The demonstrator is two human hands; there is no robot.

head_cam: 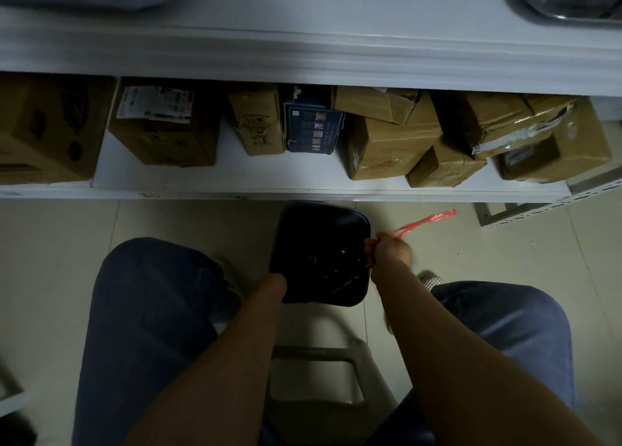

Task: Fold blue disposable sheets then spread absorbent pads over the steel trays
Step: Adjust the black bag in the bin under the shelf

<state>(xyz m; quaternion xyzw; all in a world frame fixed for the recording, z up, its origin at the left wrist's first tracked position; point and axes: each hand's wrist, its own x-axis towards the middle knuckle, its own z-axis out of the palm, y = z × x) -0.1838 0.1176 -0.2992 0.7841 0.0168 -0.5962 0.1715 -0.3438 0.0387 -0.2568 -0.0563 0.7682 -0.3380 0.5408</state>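
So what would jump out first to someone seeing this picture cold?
Probably the red plastic strip, the one bright thing here, pinched in the right hand above the pale floor. Next, the dark bin between the knees, into which the left hand disappears. Behind, brown cardboard boxes crowd the low white shelf.
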